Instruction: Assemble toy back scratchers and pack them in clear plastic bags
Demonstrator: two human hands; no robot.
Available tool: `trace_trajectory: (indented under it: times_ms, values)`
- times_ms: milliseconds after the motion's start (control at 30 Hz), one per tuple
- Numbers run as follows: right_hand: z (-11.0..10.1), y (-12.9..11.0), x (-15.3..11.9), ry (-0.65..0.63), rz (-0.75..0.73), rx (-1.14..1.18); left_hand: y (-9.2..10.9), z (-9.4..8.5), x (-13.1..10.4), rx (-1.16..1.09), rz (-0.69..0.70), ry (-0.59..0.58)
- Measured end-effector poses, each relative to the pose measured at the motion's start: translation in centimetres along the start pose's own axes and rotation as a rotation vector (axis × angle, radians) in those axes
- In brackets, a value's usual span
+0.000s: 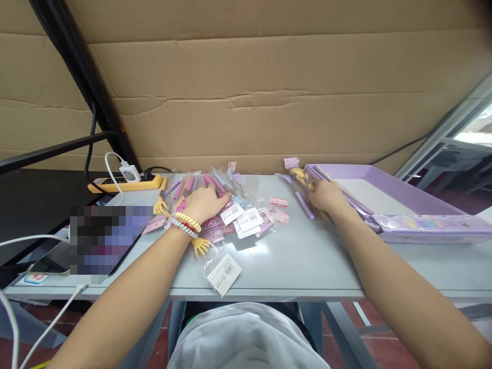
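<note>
My left hand [203,206], with beaded bracelets at the wrist, rests on a pile of bagged, hand-ended back scratchers [180,190] in pink, purple, blue and yellow. Its fingers curl down into the bags, and which piece they grip is hidden. White barcode cards [249,220] lie just right of it, and a yellow hand end [200,246] pokes out below the wrist. Over on the right, my right hand [327,197] is closed on a bagged yellow back scratcher [300,176], beside the box. A purple back scratcher [303,203] lies just left of that hand.
An open lilac box [407,184] stands at the right. Pink label cards [279,202] lie mid-table. At the left are a blurred-out tablet [57,256] and a yellow power strip [105,185] with cables. Cardboard [261,97] walls the back.
</note>
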State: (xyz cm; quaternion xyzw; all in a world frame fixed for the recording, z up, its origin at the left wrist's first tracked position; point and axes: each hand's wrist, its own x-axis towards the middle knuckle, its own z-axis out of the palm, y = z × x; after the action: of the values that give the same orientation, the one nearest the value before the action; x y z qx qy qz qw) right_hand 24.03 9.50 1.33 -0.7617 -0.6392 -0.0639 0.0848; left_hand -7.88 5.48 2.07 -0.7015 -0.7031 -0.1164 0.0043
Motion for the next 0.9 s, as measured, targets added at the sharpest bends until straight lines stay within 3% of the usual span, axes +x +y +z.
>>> trace_trajectory:
  times_ms: [467,633,900]
  values:
    - [-0.6,-0.6,-0.3,-0.139,-0.112,0.080,0.0,-0.6,-0.2,0.006,0.008,-0.034]
    - [-0.7,0.0,-0.1,-0.166,-0.055,0.200,0.0,-0.8,-0.2,-0.003,0.002,-0.060]
    - [-2.2,0.0,-0.7,-0.083,0.035,0.351,0.0,-1.1,-0.3,-0.023,-0.029,-0.083]
